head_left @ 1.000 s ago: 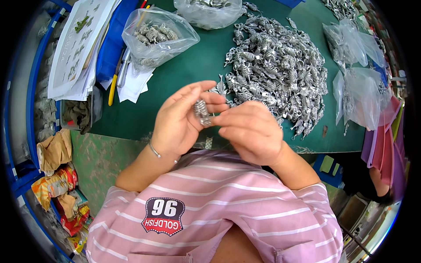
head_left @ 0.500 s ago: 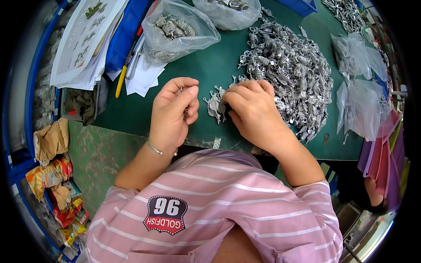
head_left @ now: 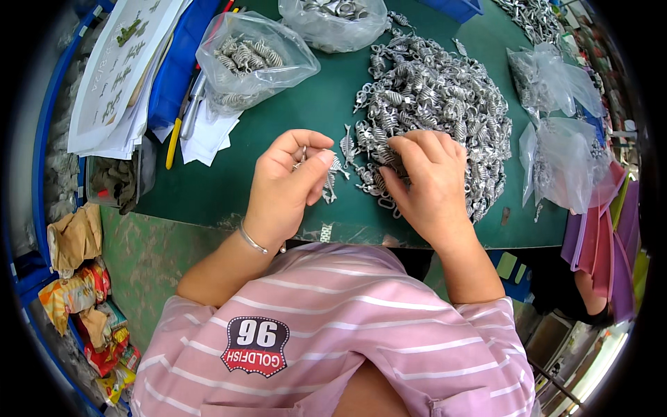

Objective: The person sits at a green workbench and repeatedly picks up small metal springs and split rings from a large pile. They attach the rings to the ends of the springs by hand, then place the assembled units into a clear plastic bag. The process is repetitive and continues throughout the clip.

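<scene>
My left hand [head_left: 292,177] is closed, thumb against forefinger, around small silvery metal pieces that look like fish-skeleton charms; the fingers hide most of them. Right beside its fingertips, a few loose fishbone charms [head_left: 333,174] lie on the green table. A big heap of the same grey charms [head_left: 445,97] rises to the right. At the heap's near left edge lies my right hand [head_left: 434,184], palm down with bent fingers. Its thumb and forefinger stand apart, with charms of the heap visible between them.
Clear plastic bags of metal parts stand behind, one with coiled-looking pieces [head_left: 253,59], one with ring-like pieces [head_left: 333,21]. A yellow-handled tool [head_left: 174,142], papers [head_left: 125,76] and a bin of dark cloth [head_left: 114,177] are left. More plastic bags [head_left: 559,160] lie right.
My right hand has moved right, from the few loose charms onto the heap, and its thumb and forefinger have parted. My left hand has shifted slightly right, still closed. The view has shifted a little.
</scene>
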Demonstrator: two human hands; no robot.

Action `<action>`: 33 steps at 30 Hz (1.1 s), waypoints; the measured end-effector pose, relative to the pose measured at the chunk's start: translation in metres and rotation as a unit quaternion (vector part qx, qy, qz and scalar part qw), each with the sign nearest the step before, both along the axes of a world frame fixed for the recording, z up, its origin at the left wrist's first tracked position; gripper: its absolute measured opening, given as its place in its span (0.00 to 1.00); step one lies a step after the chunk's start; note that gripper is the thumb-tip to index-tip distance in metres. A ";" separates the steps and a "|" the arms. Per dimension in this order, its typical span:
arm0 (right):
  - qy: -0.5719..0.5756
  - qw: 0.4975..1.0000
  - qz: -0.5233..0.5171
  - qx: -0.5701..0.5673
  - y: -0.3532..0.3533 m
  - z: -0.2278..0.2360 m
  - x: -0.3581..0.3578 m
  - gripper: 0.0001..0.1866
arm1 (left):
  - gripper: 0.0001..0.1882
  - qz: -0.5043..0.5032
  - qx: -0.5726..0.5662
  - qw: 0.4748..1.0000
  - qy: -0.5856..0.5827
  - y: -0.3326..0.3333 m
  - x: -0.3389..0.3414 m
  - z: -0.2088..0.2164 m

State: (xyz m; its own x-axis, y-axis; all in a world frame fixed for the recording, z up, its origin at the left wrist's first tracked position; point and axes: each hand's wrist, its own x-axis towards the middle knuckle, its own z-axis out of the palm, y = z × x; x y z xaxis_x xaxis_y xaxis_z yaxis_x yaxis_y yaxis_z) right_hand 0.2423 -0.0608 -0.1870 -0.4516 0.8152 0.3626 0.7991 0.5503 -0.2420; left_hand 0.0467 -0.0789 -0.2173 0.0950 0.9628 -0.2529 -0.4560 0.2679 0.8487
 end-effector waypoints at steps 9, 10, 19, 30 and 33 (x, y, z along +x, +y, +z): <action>0.150 0.988 0.024 0.018 -0.002 -0.006 0.008 0.10 | 0.17 -0.058 0.004 0.994 0.095 0.003 0.020 0.003; 0.184 0.982 0.027 -0.002 -0.004 -0.006 0.008 0.10 | 0.16 -0.061 -0.001 0.996 0.058 0.003 0.021 0.001; 0.353 0.928 0.044 -0.113 -0.012 -0.002 0.006 0.09 | 0.09 -0.074 -0.022 0.994 -0.084 -0.002 0.020 0.003; 0.389 0.909 0.033 -0.145 -0.013 -0.006 0.007 0.07 | 0.12 -0.045 0.030 0.997 -0.050 -0.005 0.018 0.007; 0.392 0.909 0.026 -0.139 -0.013 -0.007 0.007 0.07 | 0.14 -0.036 0.036 0.996 -0.071 -0.004 0.017 0.011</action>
State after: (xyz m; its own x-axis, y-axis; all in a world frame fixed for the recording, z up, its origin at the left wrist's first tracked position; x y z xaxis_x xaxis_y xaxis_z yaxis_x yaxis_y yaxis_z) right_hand 0.2492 -0.0741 -0.1940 -0.1847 0.9094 0.3727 0.2953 0.4131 -0.8615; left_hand 0.0634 -0.0829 -0.2067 0.1936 0.9674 -0.1635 -0.5550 0.2454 0.7948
